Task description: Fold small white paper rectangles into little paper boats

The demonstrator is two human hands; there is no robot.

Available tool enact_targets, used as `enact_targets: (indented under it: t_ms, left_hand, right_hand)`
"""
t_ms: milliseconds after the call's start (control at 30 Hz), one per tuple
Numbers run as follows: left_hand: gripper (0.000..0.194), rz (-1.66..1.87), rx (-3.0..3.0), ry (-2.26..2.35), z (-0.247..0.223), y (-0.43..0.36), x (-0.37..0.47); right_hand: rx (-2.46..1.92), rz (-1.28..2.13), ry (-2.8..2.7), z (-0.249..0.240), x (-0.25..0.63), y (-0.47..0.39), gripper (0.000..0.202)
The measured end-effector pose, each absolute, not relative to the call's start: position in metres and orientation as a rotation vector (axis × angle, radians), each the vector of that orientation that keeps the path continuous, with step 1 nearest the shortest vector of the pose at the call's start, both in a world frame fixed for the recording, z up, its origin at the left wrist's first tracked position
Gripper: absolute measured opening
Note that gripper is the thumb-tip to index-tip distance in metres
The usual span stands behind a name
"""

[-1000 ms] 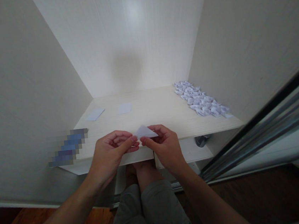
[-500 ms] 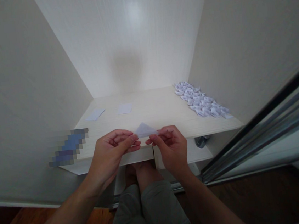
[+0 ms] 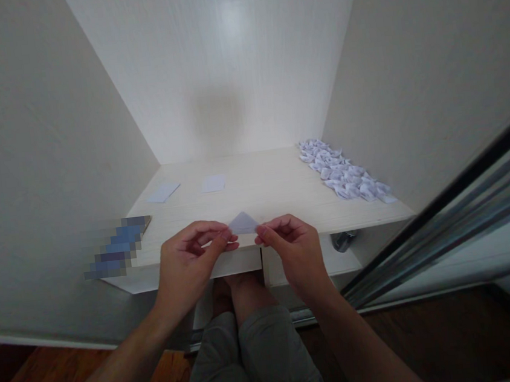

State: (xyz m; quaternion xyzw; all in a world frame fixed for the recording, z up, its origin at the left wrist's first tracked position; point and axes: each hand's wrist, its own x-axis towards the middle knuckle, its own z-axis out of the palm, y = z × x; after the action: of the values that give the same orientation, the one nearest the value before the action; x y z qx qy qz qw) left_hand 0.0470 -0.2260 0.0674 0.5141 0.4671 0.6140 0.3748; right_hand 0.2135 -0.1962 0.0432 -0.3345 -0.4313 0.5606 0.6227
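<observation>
A small folded sheet of white paper [image 3: 243, 223], pointed at the top, is stretched between both hands above the front edge of the white desk [image 3: 256, 200]. My left hand [image 3: 195, 255] pinches its left corner between thumb and fingers. At the right corner, my right hand [image 3: 294, 247] grips it the same way. Beyond the hands lie two flat pieces of white paper, a square one [image 3: 213, 183] and a slanted one [image 3: 163, 192] farther left. Fingertips hide the ends of the folded sheet.
Many folded white paper pieces [image 3: 344, 169] lie heaped along the right wall. A pixelated blue item [image 3: 121, 244] rests at the desk's left edge. A dark cylindrical object [image 3: 344, 240] stands in the compartment below. A metal-railed door frame [image 3: 444, 219] slants along the right.
My right hand's fingers have closed further on the paper's right corner, and the visible sheet looks narrower with less of its right end showing. The view has shifted slightly.
</observation>
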Motion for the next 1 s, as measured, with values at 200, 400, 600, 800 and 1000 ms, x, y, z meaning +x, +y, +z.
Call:
enact_targets:
  t_ms: [200, 400, 600, 800, 1000]
  left_hand:
    - [0.025, 1.653, 1.086, 1.105, 0.056, -0.219, 0.060]
    - [0.027, 1.652, 0.874, 1.023, 0.059, -0.215, 0.069]
    - [0.025, 1.622, 0.913, 1.034, 0.059, -0.214, 0.068]
    - [0.026, 1.594, 1.023, 1.104, 0.062, -0.216, 0.066]
    - [0.027, 1.544, 1.063, 1.129, 0.061, -0.214, 0.056]
  right_hand:
    - [-0.790, 1.341, -0.869, 0.042, 0.204, -0.194, 0.023]
    - [-0.811, 1.386, -0.933, 0.043, 0.200, -0.190, 0.023]
    - [-0.813, 1.394, -1.063, 0.047, 0.200, -0.188, 0.026]
    - [-0.831, 1.353, -1.087, 0.047, 0.203, -0.188, 0.027]
    - [-0.820, 1.338, -1.177, 0.045, 0.211, -0.188, 0.023]
